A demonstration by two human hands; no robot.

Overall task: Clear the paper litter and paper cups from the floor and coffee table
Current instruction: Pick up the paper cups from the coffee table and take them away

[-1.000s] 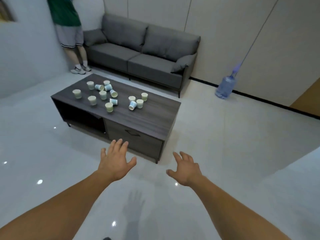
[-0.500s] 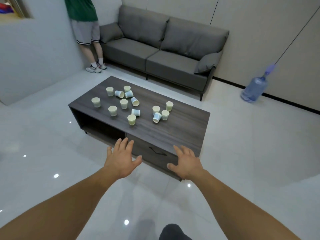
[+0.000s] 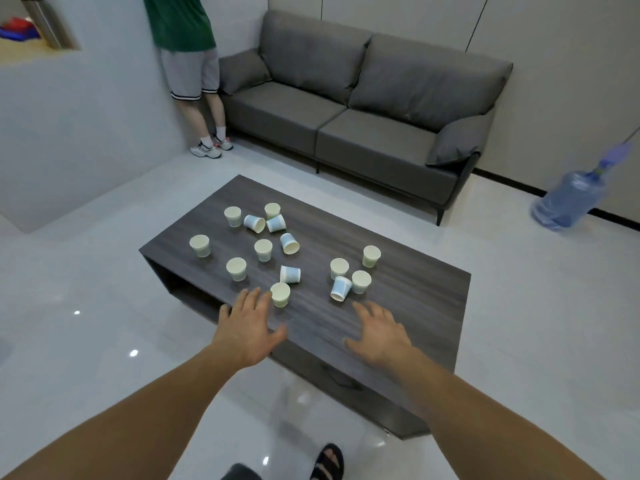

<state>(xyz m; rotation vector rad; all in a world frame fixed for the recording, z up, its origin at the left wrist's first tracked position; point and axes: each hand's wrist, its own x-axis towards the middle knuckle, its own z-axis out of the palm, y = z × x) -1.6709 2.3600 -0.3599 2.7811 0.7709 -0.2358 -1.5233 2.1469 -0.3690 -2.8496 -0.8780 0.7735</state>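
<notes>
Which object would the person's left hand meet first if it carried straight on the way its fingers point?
Probably the upright paper cup just beyond the left hand; its fingertips look nearly at the cup, though depth is uncertain.

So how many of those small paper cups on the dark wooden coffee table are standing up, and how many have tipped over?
Upright paper cups: 9
Tipped-over paper cups: 5
Total: 14, all on the dark wood coffee table.
</notes>
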